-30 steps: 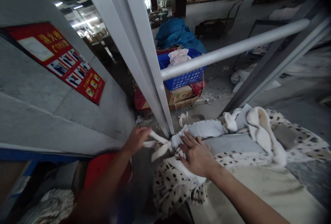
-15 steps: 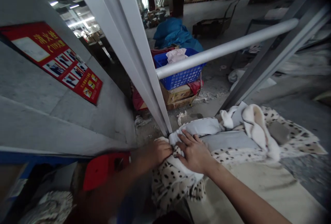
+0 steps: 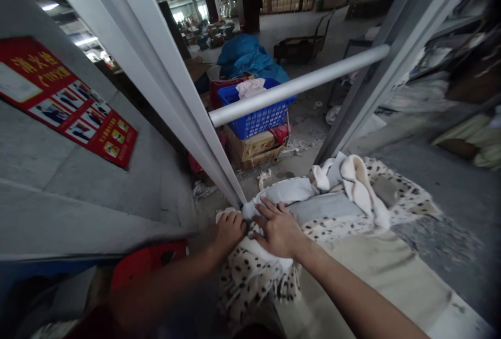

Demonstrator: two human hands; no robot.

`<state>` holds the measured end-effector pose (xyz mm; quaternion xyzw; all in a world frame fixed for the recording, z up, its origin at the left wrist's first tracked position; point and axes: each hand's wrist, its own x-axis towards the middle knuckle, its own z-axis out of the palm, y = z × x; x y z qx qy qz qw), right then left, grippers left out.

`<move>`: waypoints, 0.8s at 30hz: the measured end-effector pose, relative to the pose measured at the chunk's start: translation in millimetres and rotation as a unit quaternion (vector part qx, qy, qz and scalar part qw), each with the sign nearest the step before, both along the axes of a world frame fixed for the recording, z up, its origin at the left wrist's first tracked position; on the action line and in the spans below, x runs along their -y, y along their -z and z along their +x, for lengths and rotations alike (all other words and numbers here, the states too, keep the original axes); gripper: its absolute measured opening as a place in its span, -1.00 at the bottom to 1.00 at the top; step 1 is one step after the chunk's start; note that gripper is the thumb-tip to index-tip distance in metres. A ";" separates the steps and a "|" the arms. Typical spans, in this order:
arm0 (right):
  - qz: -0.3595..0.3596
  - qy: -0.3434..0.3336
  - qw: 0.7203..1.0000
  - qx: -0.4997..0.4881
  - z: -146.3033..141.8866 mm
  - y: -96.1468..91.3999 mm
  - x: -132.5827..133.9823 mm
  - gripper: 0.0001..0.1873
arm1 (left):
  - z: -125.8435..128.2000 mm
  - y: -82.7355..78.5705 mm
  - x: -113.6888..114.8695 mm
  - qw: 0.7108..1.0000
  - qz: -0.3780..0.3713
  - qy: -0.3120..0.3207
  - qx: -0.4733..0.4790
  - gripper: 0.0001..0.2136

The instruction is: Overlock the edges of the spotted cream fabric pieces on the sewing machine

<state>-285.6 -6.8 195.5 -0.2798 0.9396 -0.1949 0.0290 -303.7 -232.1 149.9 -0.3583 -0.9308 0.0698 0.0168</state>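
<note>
**Cream spotted fleece blanket (image 3: 250, 281) gathering at the foot of a white metal door post (image 3: 182, 119)**

You are working the blanket right beside the base of the post, with the cloth bunching up between your hands. Your left hand (image 3: 229, 233) is curling over a thick fold, fingers closed on it in a narrow hold. Your right hand (image 3: 278, 228) is pressing down with fingers spread wide, lying open on the gathered cloth and not pinching anything.

The fabric is looking light, soft and limp, so it is likely to slump and slide out of a loose hold. The bunched folds under your hands and the rolled cream fold (image 3: 356, 185) are looking like the surest places to take hold. A grey fabric panel (image 3: 324, 207) is lying against the blanket, which is spreading across a beige fabric sheet (image 3: 352, 287).

A red plastic stool (image 3: 148, 260) is sitting just beside your left forearm. Beyond the post, a metal bar (image 3: 297, 85) is crossing your view, with a blue plastic crate (image 3: 256, 117) resting on cardboard boxes (image 3: 250, 148) behind it.
</note>
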 end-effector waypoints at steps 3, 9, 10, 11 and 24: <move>0.001 -0.002 1.000 0.007 -0.8 -0.8 -0.4 -0.49 | -6.7 9.1 -4.8 1.000 -0.006 0.000 -0.003 -0.88; 0.003 0.006 1.000 0.014 -3.9 1.5 -0.2 -0.48 | -14.2 21.6 -2.0 0.999 -0.013 0.040 0.003 -0.91; 0.001 0.008 1.000 0.014 -4.5 2.0 0.0 -0.48 | -14.6 20.1 1.0 0.998 -0.013 0.058 0.008 -0.93; -0.001 0.008 1.000 0.013 -4.9 2.4 0.2 -0.47 | -15.5 17.4 4.2 0.996 -0.013 0.082 0.015 -0.94; -0.007 0.008 0.999 0.030 -6.4 8.2 0.8 -0.46 | -47.9 -21.5 -11.2 0.965 -0.083 0.238 0.075 -0.78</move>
